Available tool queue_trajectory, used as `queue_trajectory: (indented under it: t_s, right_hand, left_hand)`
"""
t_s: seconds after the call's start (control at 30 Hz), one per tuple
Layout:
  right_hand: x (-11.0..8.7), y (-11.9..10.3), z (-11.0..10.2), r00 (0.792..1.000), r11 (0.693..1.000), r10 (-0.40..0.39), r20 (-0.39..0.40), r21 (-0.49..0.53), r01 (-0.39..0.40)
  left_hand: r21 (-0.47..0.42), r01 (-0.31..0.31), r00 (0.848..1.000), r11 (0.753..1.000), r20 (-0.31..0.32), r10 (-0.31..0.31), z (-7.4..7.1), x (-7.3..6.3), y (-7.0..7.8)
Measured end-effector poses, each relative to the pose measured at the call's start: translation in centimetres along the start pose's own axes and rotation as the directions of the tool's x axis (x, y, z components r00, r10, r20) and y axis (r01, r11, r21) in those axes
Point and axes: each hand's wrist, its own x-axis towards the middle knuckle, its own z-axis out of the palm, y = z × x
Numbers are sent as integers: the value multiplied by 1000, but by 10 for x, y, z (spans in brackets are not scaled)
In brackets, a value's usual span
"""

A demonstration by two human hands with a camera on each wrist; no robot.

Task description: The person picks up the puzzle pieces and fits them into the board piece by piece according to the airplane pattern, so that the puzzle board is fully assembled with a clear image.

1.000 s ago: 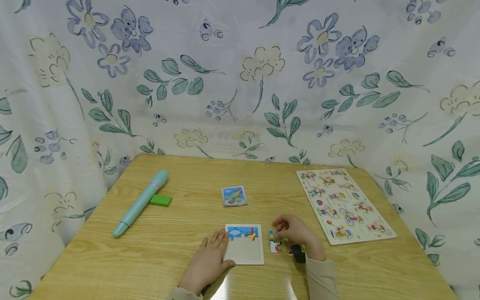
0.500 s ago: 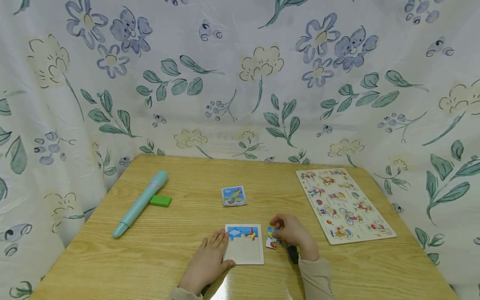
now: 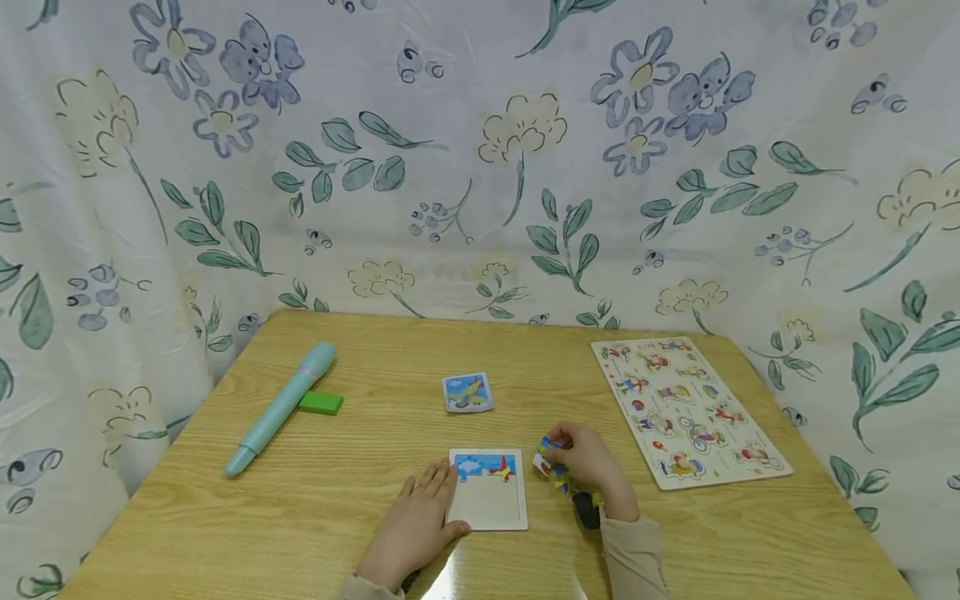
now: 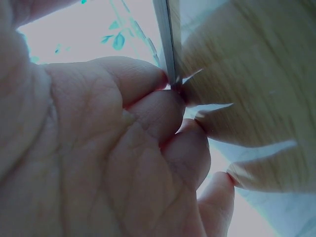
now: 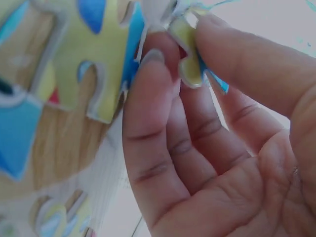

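My left hand (image 3: 416, 521) lies flat with its fingers along the left edge of a white puzzle tray (image 3: 486, 505) and its thumb at the lower left corner. Sky-coloured pieces with a red and yellow shape (image 3: 487, 465) fill the tray's top strip. In the left wrist view, my fingertips (image 4: 170, 116) touch the tray's edge. To the tray's right, my right hand (image 3: 590, 460) pinches a yellow and blue puzzle piece (image 5: 188, 64) between thumb and fingers. More puzzle pieces (image 3: 560, 477) lie under and beside that hand, partly hidden by it.
A small airplane picture card (image 3: 468, 392) lies beyond the tray. On the right is a large board of printed figures (image 3: 693, 412). A turquoise pen-shaped stick (image 3: 281, 410) and a green block (image 3: 322, 403) lie on the left of the wooden table (image 3: 382, 358).
My right hand has moved slightly left and then away from me, and the pieces at its fingertips have shifted with it and turned. My left hand and the tray stay put.
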Motion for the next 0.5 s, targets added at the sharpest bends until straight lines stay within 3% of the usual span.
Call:
queue_trajectory:
  t_s: [0.2, 0.5]
  right_hand:
    - [2, 1, 1, 1000, 999, -10, 19, 46, 9]
    - [2, 1, 3, 1000, 1000, -10, 25, 27, 10]
  left_hand:
    - [1, -8, 1000, 1000, -12, 8, 1, 0, -1]
    - [0, -9, 1000, 1000, -10, 9, 2, 0, -2]
